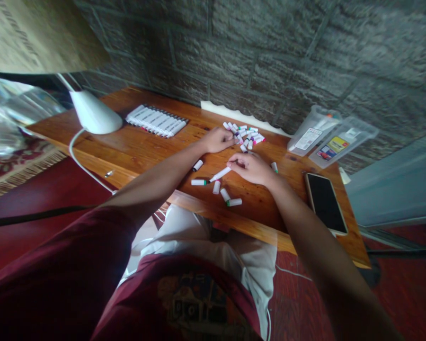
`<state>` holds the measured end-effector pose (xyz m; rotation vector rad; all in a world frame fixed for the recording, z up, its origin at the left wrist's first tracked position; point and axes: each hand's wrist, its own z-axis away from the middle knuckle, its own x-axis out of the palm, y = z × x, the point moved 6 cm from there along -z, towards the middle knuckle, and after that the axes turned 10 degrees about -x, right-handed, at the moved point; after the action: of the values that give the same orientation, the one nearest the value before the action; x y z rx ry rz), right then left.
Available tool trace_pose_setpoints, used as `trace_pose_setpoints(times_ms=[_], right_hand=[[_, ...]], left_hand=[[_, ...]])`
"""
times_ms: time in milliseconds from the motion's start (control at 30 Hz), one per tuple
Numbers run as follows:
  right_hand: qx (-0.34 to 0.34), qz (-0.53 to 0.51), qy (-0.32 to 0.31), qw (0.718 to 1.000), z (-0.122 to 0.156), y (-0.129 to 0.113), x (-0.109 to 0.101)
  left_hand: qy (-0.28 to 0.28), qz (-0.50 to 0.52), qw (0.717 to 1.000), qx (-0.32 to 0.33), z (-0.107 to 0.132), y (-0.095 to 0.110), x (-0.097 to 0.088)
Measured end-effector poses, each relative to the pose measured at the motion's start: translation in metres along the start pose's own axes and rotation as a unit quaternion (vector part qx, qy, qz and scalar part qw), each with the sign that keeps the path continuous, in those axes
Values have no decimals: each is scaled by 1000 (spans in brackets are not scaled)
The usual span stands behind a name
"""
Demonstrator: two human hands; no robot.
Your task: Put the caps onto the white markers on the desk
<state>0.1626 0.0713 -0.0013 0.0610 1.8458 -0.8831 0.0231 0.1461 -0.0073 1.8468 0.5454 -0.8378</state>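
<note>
My right hand (251, 168) pinches an uncapped white marker (220, 174) by one end, its dark tip pointing left and down over the table. Curled at the near edge of a pile of white marker caps (249, 133) is my left hand (218, 139); its fingertips touch the pile, but what they hold, if anything, is hidden. Loose caps with coloured ends lie around the marker: a green-ended cap (199, 182) by its tip, a black-ended cap (198, 165) near my left forearm, and several more toward the front edge, including another green-ended cap (234, 202).
A row of white markers (156, 121) lies side by side at the back left, beside the white lamp base (95, 113). At the right stand two clear plastic containers (335, 142), with a phone (326, 203) in front. A stone wall (234, 57) borders the wooden table (138, 156).
</note>
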Motion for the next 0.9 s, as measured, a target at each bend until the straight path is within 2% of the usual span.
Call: trace_pose_setpoints(times_ms=[900], right_hand=[[3,-4,2,1000,0,-3,-2]], left_hand=[[-8,3,1000,1,0,2,-1]])
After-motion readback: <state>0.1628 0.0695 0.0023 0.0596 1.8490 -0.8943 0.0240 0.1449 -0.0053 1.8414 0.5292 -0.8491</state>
